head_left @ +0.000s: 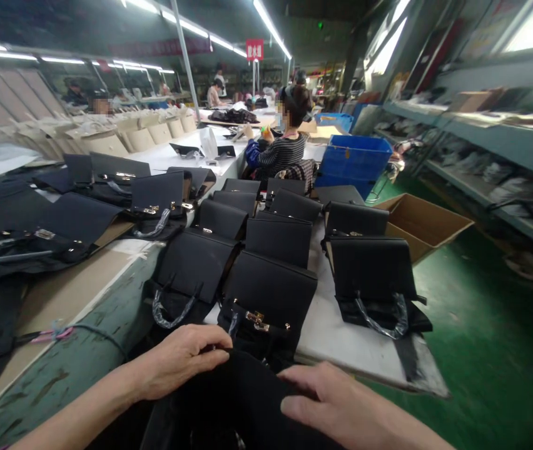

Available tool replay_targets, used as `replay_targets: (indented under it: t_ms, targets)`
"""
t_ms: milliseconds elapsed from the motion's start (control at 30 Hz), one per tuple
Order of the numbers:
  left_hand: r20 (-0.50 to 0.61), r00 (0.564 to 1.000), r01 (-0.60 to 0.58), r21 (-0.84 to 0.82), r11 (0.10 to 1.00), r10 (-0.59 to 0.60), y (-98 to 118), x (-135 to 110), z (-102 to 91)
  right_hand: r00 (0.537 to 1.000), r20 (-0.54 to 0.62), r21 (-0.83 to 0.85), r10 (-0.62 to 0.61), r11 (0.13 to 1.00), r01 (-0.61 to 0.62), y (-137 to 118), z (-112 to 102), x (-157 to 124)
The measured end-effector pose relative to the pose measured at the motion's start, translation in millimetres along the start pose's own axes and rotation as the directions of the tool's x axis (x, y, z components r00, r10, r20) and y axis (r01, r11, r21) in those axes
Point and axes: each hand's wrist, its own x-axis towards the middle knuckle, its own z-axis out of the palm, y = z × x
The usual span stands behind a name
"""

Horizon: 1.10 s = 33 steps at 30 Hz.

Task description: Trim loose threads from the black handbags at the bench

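A black handbag [248, 400] stands close in front of me at the bottom of the head view, dark, with a bit of shiny metal low on it. My left hand [186, 353] is closed on its top left edge, thumb on the near side and fingers over the far side. On the right edge, my right hand [327, 397] grips it with thumb and fingers around the rim; its fingertips are partly hidden. Just beyond lies another black handbag [271, 287] with a gold clasp. A handbag with plastic-wrapped handles [196, 262] lies to its left.
More black handbags cover the white table [323, 325] and the left bench [121, 300]. Pink-handled scissors [53, 334] lie on that bench. An open cardboard box [428, 225] and a blue bin [355, 162] stand at right. A co-worker in a striped top [285, 153] sits ahead.
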Motion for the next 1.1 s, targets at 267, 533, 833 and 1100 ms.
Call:
replay_targets:
  t_ms: [267,533,833,1100]
  targets:
    - [0.118,0.988,0.099,0.028,0.995,-0.102,10.4,5.5,-4.6,0.999,-0.05,-0.016,0.023,1.0,-0.024,4.8,10.9,-21.6]
    - [0.225,0.973,-0.068,0.05,0.996,0.055,44.2,31.4,1.0,0.993,-0.113,-0.021,0.039,0.999,-0.042,14.8,7.9,-18.2]
    - [0.22,0.975,-0.012,0.031,0.999,0.005,43.6,67.3,27.9,0.995,-0.08,-0.038,0.06,0.997,-0.064,20.4,-3.1,-6.9]
    - [0.205,0.978,0.017,0.08,0.997,-0.033,41.9,68.7,31.1,0.998,0.02,0.056,0.057,0.997,-0.058,15.8,-4.4,10.8]
